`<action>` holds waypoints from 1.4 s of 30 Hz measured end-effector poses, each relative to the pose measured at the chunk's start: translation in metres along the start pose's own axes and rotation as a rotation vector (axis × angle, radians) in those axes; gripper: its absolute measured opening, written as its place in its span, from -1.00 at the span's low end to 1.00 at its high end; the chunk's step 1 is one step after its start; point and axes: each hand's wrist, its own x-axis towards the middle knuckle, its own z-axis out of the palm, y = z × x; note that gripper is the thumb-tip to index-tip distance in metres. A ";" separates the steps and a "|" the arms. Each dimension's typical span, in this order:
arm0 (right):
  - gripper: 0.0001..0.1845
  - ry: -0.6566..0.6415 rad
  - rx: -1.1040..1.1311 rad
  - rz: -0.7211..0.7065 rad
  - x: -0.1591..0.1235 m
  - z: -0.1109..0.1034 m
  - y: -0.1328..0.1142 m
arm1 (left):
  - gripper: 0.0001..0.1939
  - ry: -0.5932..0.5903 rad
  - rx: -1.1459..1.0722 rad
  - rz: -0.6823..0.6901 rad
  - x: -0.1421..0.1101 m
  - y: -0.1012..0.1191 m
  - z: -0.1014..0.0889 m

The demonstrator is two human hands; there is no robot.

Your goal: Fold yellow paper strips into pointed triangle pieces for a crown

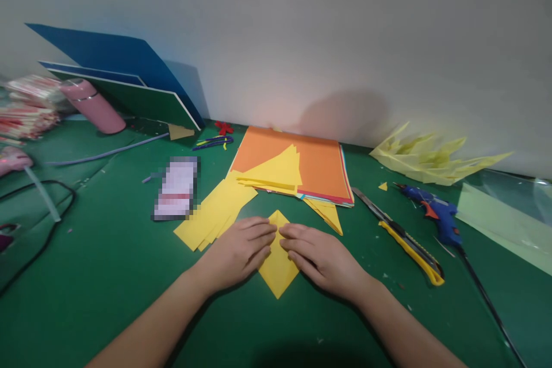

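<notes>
A yellow sheet of paper point(278, 276) lies on the green table, turned so that it forms a diamond. My left hand point(241, 250) rests flat on its left side, fingers stretched toward the middle. From the other side my right hand point(321, 256) lies on the paper too, its fingers extended and a little apart. The fingertips of both hands almost meet at the paper's centre line. Parts of its left and right corners are hidden under the hands. Just beyond lie yellow paper strips point(219, 207) on the left and folded yellow paper triangles point(276, 172) on an orange paper stack point(323, 164).
To the right are a yellow utility knife point(409, 250), a blue glue gun point(435, 213) with its cord, and a spiky yellow paper piece point(435, 158). A blurred phone point(176, 190), a pink bottle point(95, 106) and leaning boards point(121, 100) are left.
</notes>
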 end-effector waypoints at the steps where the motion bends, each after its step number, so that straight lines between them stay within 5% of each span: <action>1: -0.67 0.002 -0.003 -0.004 0.000 0.000 0.000 | -0.70 -0.009 -0.001 -0.002 -0.001 0.000 0.000; 42: -0.69 0.087 -0.001 -0.111 -0.001 0.003 0.005 | -0.70 -0.089 0.004 -0.009 -0.005 0.003 0.002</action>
